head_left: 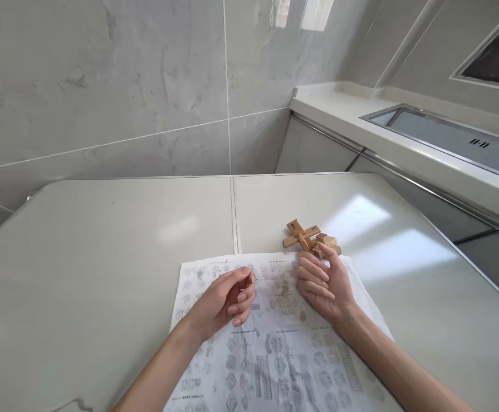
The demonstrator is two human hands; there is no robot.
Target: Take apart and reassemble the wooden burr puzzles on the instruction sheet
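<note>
1. Right hand (324, 283): fingers loosely bent toward the palm, thumb side uppermost, nothing visible in the grasp; I take it as slack.
2. Left hand (228, 297): fingers half curled, thumb tip close against the forefinger. No object shows; whether something small is pinched there, I cannot tell.
3. Crossed wooden sticks (303, 235): one cluster, on the table just beyond the right hand's knuckles. One stick runs roughly crosswise, its right end angled away from the person; another slants across it, from far left to near right.
4. Faceted wooden block (328, 241): paler, beside the sticks on their right, directly past the right thumb. The thumb overlaps it from my viewpoint; contact is unclear.
5. Governing relation: both wooden items lie just ahead of the right hand, clearly the nearer one; from the left hand they are ahead and well to the right.
6. Printed sheet (266, 329): creased, covered in small diagrams, spread beneath both hands, its far edge close to the wooden pieces.
7. Table (103, 274): pale, glossy, seamed ahead of the left hand.
</note>
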